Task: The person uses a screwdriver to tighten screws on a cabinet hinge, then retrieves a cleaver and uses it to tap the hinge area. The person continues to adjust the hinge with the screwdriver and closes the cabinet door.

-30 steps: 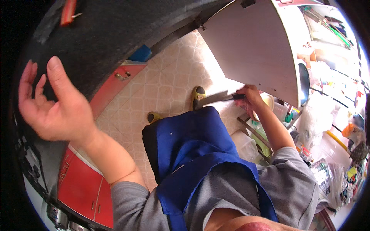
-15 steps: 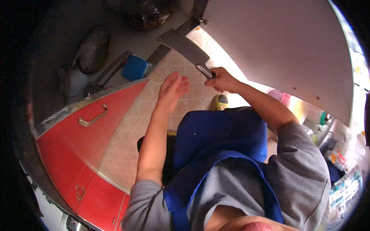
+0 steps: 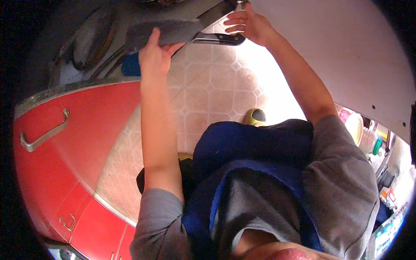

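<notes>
White hinged door panel (image 3: 342,56), upper right; red cabinet fronts (image 3: 86,125), left; tiled floor (image 3: 199,95), between them. The cleaver (image 3: 180,31) is held out ahead of the person, blade to the left, black handle to the right. Half a second earlier the right hand (image 3: 255,28) gripped that handle; now the left hand (image 3: 158,54) pinches the blade between thumb and fingers. The right, spread and apparently freed by this transfer, is beside the metal hinge (image 3: 240,5); contact cannot be determined.
</notes>
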`<state>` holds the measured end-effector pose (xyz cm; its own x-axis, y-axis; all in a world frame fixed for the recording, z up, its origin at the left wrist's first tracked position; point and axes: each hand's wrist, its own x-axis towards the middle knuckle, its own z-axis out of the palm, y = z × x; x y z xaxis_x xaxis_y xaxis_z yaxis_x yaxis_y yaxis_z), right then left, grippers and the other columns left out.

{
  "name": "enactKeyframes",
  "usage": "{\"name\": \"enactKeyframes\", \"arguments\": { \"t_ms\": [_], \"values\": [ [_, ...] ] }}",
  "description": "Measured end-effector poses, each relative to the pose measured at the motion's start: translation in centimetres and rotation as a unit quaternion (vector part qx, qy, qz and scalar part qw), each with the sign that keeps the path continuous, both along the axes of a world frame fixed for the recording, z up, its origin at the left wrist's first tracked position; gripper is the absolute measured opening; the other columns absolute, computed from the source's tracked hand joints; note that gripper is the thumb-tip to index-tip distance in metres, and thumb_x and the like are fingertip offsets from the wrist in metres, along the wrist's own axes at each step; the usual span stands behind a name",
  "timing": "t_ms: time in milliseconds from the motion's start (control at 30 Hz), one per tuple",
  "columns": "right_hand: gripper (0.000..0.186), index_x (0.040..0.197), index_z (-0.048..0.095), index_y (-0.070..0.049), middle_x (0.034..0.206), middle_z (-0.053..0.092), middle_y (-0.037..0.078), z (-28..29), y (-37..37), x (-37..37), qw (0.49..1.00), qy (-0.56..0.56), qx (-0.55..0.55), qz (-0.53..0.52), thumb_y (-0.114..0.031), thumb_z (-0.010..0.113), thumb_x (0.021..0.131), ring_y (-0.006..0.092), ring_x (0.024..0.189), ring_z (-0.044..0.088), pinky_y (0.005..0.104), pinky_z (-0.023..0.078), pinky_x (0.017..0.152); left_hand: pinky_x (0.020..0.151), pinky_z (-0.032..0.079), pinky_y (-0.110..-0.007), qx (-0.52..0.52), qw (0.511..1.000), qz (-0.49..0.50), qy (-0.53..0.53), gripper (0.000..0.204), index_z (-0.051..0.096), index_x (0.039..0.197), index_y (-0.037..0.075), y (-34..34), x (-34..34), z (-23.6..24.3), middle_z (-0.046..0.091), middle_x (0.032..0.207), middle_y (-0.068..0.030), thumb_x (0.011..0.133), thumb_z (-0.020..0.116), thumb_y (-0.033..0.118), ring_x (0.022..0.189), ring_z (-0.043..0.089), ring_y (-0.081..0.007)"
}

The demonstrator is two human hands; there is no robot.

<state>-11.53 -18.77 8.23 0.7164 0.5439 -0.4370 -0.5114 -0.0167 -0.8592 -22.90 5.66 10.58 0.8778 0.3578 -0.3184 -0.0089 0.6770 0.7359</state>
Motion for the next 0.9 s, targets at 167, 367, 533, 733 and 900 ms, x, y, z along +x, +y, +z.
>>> {"name": "enactKeyframes", "arguments": {
  "t_ms": [167,367,533,733,900],
  "values": [
    [0.041,0.101,0.059,-0.003,0.095,0.063,0.014,-3.9,-2.2,-3.3,0.969,0.119,0.210,-0.049,-0.034,0.033,0.096,0.0281,0.089,0.059,0.0435,0.044,0.084,0.078,0.055,-0.040,-0.242,0.969,-0.035,0.027,0.024,0.053,0.107,0.000,3.6,-2.2,-5.2,0.061,0.103,-0.0144,0.091,0.049,0.017,0.096,0.060,-0.0280],
    [0.040,0.098,0.059,-0.004,0.084,0.064,0.012,-1.5,0.4,-5.4,0.967,0.097,0.228,0.062,-0.038,0.039,0.093,0.0266,0.078,0.061,0.0385,0.048,0.075,0.072,0.055,-0.035,-0.342,0.929,-0.139,0.031,0.021,0.056,0.102,0.000,6.3,-2.6,-8.3,0.062,0.102,-0.0124,0.089,0.053,0.016,0.090,0.061,-0.0257],
    [0.055,0.105,0.055,0.002,0.087,0.063,0.016,1.5,1.6,-6.8,0.956,0.136,0.152,0.210,-0.049,0.040,0.090,0.0251,0.071,0.064,0.0350,0.053,0.065,0.078,0.053,-0.040,-0.294,0.951,-0.093,-0.035,0.025,0.055,0.106,0.004,4.6,-2.9,-7.6,0.060,0.109,-0.0102,0.088,0.056,0.021,0.098,0.058,-0.0243],
    [0.038,0.112,0.042,0.004,0.083,0.061,0.015,2.1,1.9,-8.0,0.951,0.113,-0.013,0.288,-0.024,0.051,0.089,0.0189,0.055,0.061,0.0293,0.052,0.046,0.080,0.052,-0.043,-0.143,0.987,-0.074,-0.008,0.038,0.045,0.120,0.005,0.9,-2.7,-6.4,0.056,0.114,-0.0098,0.090,0.054,0.026,0.102,0.057,-0.0261],
    [0.022,0.097,0.050,-0.001,0.068,0.055,0.006,2.6,1.6,-8.2,0.909,0.015,-0.194,0.368,-0.022,0.051,0.090,0.0109,0.048,0.052,0.0241,0.042,0.040,0.077,0.052,-0.040,-0.186,0.968,-0.169,-0.015,0.046,0.044,0.122,0.005,-2.6,-2.3,-7.4,0.056,0.114,-0.0096,0.087,0.058,0.031,0.100,0.058,-0.0247]
  ]
}}
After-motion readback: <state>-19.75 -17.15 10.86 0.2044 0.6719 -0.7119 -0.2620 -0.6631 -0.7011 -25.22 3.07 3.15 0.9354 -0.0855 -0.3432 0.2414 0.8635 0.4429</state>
